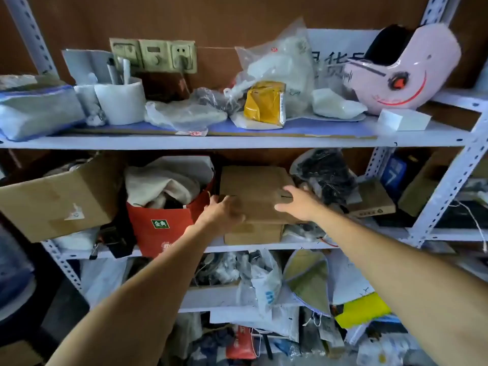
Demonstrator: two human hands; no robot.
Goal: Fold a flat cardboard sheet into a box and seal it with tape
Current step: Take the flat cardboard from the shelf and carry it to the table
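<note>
Reaching into the middle tier of the shelf (264,245), both hands meet on a brown cardboard box (253,186) that sits on a second, smaller carton (253,233). The left hand (224,213) covers the box's near left corner; its fingers seem to bend round the edge, though blur keeps me from telling whether they truly grip or only press. The right hand (297,204) lies on the box's right front, fingers fairly straight and spread over the top face, thumb pointing back toward the left hand, so it looks laid flat rather than clenched.

Taking the box from two opposite sides makes sense as a way to steady or slide it, because it is hemmed in: just left of the left hand stands a red bag (161,225) stuffed with cloth, and just right of the right hand lies a dark bundle in plastic (324,175), both nearly touching the box.

No flat sheet and no tape are in sight, so the box is either folded and being stored, or being fetched; I cannot say which.
</note>
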